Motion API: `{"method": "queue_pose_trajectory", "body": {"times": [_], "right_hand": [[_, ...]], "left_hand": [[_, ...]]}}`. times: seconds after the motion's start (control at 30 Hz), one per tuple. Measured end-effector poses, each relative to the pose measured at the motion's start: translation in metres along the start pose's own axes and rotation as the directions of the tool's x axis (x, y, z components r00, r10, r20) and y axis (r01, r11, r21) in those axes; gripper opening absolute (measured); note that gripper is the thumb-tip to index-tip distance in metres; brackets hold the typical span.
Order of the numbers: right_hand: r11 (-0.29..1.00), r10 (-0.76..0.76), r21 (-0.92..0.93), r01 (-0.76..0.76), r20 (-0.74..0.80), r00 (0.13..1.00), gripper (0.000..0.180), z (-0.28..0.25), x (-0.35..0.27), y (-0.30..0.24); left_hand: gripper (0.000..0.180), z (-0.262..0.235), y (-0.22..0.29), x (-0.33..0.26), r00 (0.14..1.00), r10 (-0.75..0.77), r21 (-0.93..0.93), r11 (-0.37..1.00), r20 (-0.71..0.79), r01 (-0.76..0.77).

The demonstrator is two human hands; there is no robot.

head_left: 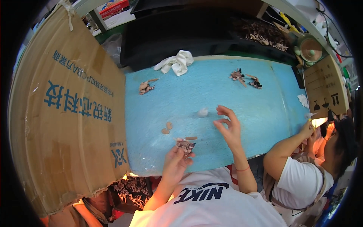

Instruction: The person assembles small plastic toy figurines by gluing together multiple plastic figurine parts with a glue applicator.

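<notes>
My left hand [175, 164], low in the middle, grips a small figurine-like piece [185, 145] in mottled brown, pink and black. A flat tan strip [191, 138] shows at its top edge. To the right, my right hand [230, 130] is raised over the blue tabletop [261, 117] with thumb and fingers apart and nothing between them. Left of its fingertips is a small whitish lump [203, 112], too blurred to name. Two tan oval pieces, an upper one [169, 125] and a lower one [165, 131], lie beyond my left hand.
Similar mottled pieces lie at the far left [145, 87] and far right [237, 76]. A crumpled white cloth [177, 62] rests at the back edge. A tall cardboard box [75, 113] walls off the left. Another person [298, 178] works at the right, near a small fan [311, 49].
</notes>
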State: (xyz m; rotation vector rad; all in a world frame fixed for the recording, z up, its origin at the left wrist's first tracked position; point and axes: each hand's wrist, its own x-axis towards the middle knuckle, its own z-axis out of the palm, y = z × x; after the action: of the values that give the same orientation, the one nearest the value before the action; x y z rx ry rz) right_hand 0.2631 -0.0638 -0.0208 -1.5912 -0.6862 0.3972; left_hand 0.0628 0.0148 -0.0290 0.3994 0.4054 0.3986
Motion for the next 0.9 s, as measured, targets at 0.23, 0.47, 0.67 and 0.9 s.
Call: {"method": "queue_pose_trajectory", "body": {"times": [0.23,0.47,0.67,0.9], "right_hand": [[0.865,-0.213,-0.430,0.260,0.154,0.965,0.038,0.022,0.025,0.037],[0.892,0.054,0.430,-0.138,0.203,0.978,0.017,0.012,0.005,-0.007],[0.954,0.115,0.278,-0.114,0.011,0.993,0.021,0.000,-0.029,-0.043],[0.930,-0.351,0.074,0.359,-0.103,0.931,0.029,-0.001,-0.056,-0.067]], "left_hand": [[0.035,0.005,0.010,-0.007,0.976,0.192,0.204,0.964,-0.098,-0.169],[0.031,0.008,0.016,-0.003,0.965,0.235,0.325,0.927,-0.112,-0.188],[0.031,0.006,0.019,-0.002,0.961,0.275,0.397,0.886,-0.036,-0.239],[0.037,0.024,0.024,-0.009,0.819,0.570,0.715,0.545,0.066,-0.438]]}}
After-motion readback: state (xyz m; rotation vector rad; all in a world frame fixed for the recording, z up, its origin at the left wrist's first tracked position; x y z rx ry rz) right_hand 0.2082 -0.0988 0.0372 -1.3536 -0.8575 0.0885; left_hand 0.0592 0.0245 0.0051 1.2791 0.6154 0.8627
